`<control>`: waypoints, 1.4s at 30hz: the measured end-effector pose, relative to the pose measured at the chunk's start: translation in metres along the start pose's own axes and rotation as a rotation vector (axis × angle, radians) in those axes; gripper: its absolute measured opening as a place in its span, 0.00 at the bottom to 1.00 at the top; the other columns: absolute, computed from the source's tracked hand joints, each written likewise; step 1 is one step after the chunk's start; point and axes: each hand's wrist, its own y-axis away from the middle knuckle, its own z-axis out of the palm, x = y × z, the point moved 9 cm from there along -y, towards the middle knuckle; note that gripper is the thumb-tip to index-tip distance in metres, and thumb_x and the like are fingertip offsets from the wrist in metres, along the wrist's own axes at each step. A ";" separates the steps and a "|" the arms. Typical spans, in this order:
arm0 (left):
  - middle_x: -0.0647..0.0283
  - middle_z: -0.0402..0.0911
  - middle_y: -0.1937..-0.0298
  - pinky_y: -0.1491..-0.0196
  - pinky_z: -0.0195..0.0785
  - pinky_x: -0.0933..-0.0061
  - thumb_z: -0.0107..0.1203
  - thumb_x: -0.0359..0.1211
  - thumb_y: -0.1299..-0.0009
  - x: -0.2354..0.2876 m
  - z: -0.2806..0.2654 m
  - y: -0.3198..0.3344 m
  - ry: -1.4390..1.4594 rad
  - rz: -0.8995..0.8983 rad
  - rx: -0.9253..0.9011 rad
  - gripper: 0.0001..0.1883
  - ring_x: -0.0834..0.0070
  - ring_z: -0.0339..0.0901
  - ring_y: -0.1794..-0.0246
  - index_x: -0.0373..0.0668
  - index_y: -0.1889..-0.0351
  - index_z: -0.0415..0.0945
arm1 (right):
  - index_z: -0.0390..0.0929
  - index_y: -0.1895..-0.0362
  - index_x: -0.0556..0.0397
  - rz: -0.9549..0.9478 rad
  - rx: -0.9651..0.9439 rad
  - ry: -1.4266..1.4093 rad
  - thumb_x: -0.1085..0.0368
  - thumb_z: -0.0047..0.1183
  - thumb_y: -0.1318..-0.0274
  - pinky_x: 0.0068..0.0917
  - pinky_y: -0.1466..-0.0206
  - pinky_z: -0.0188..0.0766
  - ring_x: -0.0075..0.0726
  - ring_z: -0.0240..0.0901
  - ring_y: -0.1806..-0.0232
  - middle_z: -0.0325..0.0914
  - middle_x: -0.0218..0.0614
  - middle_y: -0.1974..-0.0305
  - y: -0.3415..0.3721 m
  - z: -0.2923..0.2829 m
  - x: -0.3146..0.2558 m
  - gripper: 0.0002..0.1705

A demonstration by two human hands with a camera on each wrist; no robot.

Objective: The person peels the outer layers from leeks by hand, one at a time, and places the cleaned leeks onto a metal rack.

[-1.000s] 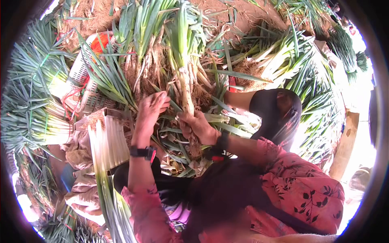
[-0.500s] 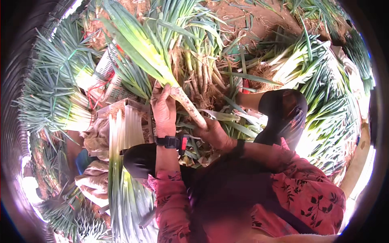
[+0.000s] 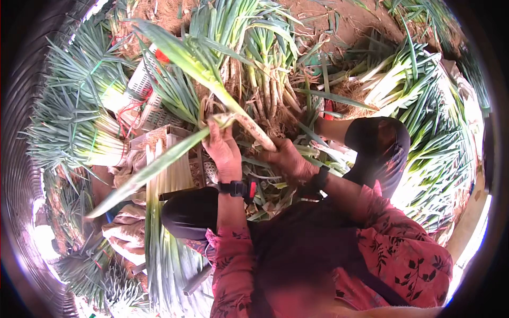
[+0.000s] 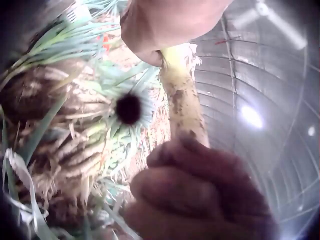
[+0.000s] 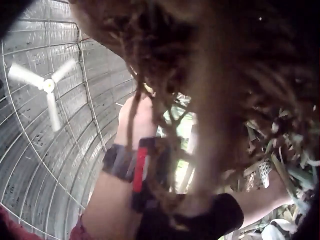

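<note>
A leek (image 3: 255,133) with a dirt-speckled pale stalk slants up to the left, its green top over the bundles behind. My right hand (image 3: 291,161) grips the stalk's root end; in the left wrist view its curled fingers (image 4: 175,187) wrap the lower stalk. My left hand (image 3: 225,153) pinches a long outer leaf (image 3: 154,172) where it splits from the stalk, and that leaf hangs down to the left. Thin roots (image 5: 175,112) dangle close to the right wrist camera, dark and blurred.
Unpeeled leeks (image 3: 270,87) with rooty ends stand just ahead. Cleaned leeks (image 3: 156,228) lie over a box at the left knee. Tied bundles (image 3: 74,130) and a white crate (image 3: 139,85) are at left. A large leek pile (image 3: 429,143) fills the right. Cast-off leaves lie between the legs.
The leek has swung from upright to slanting left. My left hand, empty a second ago, came to the stalk, and an outer leaf is now pulled away down to the left.
</note>
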 end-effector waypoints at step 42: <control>0.63 0.79 0.58 0.54 0.72 0.73 0.62 0.21 0.42 -0.065 -0.036 -0.064 -0.355 -0.202 -0.102 0.12 0.76 0.77 0.58 0.41 0.62 0.73 | 0.58 0.41 0.62 -0.275 0.082 0.437 0.69 0.55 0.53 0.41 0.64 0.72 0.58 0.76 0.66 0.74 0.57 0.68 0.004 0.002 0.052 0.33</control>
